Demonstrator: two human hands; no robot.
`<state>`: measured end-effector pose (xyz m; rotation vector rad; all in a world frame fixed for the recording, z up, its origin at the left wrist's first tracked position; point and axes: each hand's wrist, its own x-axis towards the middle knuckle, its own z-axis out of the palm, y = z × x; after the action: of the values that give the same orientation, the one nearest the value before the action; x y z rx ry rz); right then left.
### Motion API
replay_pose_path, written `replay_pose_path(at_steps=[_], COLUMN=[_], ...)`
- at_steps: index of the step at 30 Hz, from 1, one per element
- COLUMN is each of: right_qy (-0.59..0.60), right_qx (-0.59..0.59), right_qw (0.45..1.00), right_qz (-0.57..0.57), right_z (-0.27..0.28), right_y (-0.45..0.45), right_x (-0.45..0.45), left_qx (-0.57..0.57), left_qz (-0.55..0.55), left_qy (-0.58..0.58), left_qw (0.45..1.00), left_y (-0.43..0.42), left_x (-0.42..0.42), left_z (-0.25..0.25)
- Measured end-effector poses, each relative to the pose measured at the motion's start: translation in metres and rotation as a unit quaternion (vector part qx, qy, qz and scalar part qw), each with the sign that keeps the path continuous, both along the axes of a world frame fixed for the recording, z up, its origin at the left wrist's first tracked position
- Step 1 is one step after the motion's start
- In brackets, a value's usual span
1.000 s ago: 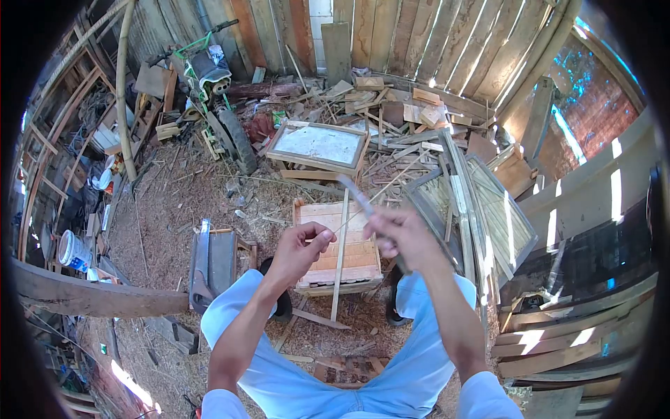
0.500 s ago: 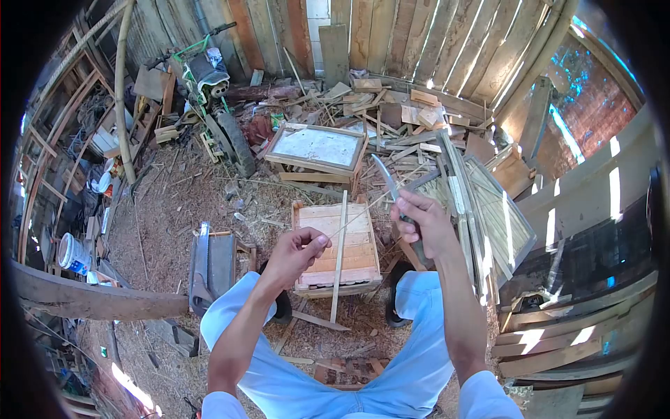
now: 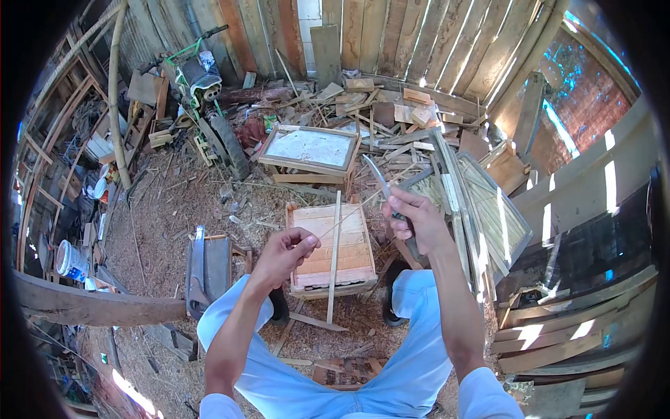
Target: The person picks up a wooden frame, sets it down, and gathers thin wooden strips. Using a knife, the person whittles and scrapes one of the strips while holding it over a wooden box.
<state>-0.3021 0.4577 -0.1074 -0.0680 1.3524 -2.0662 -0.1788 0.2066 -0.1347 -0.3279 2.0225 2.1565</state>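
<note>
My left hand (image 3: 285, 260) is closed, thumb and forefinger pinching one end of a thin wooden strip (image 3: 345, 219). The strip slants up and away to the right, toward the knife blade. My right hand (image 3: 421, 220) is wrapped around the dark handle of a knife (image 3: 377, 175), its pale blade pointing up and left. Whether the blade touches the strip I cannot tell. Beneath both hands is a wooden box (image 3: 352, 262) with a slatted top, between my knees. A longer flat wooden stick (image 3: 335, 253) lies lengthwise across it.
A handsaw (image 3: 199, 269) rests on a low dark stool (image 3: 218, 264) at left. Beyond the box stands a white-topped wooden frame (image 3: 312, 148). Scrap wood (image 3: 405, 119) is heaped by the plank wall, near a motorbike (image 3: 209, 115). Framed panels (image 3: 492, 209) lean at right.
The view has shifted a little, so most things appear slightly farther left. The knife and my right hand have moved slightly left. Both hands keep their grips.
</note>
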Motion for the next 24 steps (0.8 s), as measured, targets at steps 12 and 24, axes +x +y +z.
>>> replay_pose_path(at_steps=[12,24], right_qy=[0.017,0.098], right_qx=[-0.019,-0.019], right_qw=[0.998,0.991], right_qz=[-0.053,-0.092], right_z=[-0.002,0.007], right_y=[0.023,0.021], right_x=[-0.018,-0.012], left_qx=[-0.027,-0.079], left_qz=[-0.023,0.014], left_qy=[-0.010,0.040], left_qw=[0.999,0.996], left_y=[-0.014,-0.025], left_x=[-0.002,-0.004], left_z=[-0.002,-0.003])
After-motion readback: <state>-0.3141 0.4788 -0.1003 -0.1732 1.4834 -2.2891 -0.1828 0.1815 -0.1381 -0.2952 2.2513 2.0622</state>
